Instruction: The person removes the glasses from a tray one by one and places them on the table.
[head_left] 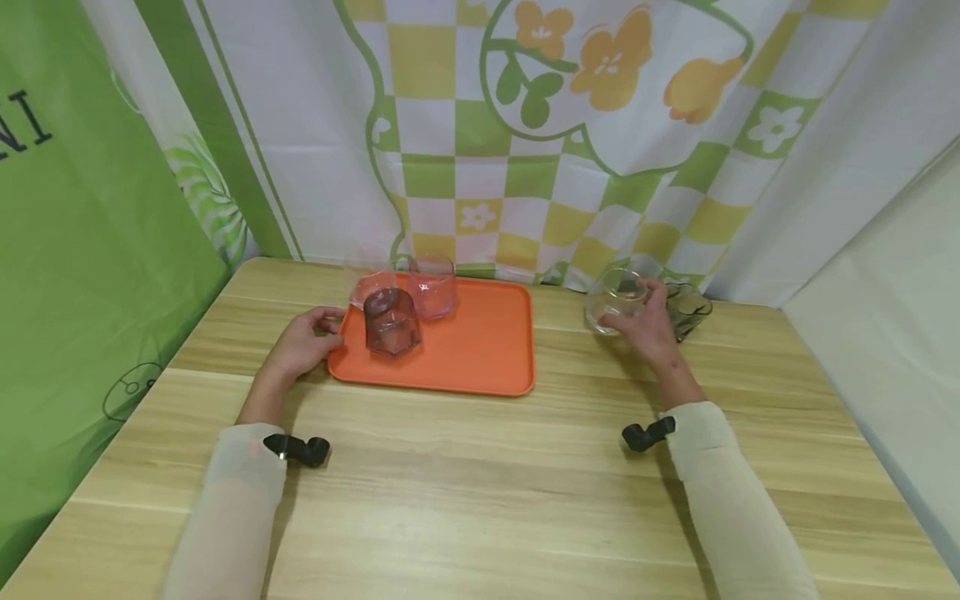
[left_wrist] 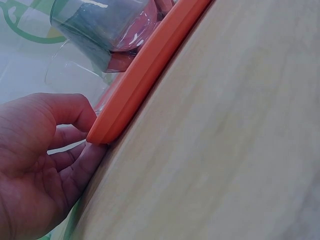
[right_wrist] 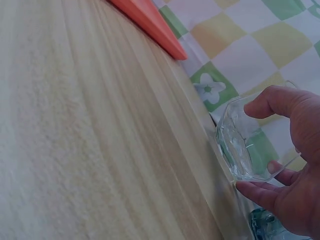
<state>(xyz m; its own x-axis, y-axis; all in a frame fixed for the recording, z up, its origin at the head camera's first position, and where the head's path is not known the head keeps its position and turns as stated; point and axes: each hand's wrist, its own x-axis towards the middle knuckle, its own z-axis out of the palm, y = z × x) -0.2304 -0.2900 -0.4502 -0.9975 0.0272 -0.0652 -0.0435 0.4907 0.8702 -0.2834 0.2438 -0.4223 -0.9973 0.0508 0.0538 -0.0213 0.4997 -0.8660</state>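
My left hand (head_left: 302, 343) is at the left edge of an orange tray (head_left: 480, 346); the left wrist view shows its thumb and fingers pinching the tray's corner. Three glasses stand toward the tray's left side: a dark faceted glass (head_left: 392, 325) in front, a pink-tinted glass (head_left: 432, 292) and a clear glass (head_left: 367, 279) behind it. Off to the right, my right hand (head_left: 647, 327) grips a clear faceted glass (right_wrist: 237, 137) between thumb and fingers, close over the table's back edge. A smoky dark glass (head_left: 690, 315) is just right of that hand, partly hidden by it.
The wooden table (head_left: 450, 483) reaches toward me. A checked, flowered curtain (head_left: 480, 167) hangs right behind its back edge, close to the glasses. Green cloth (head_left: 90, 250) hangs at the left and a pale wall covering (head_left: 885, 250) at the right.
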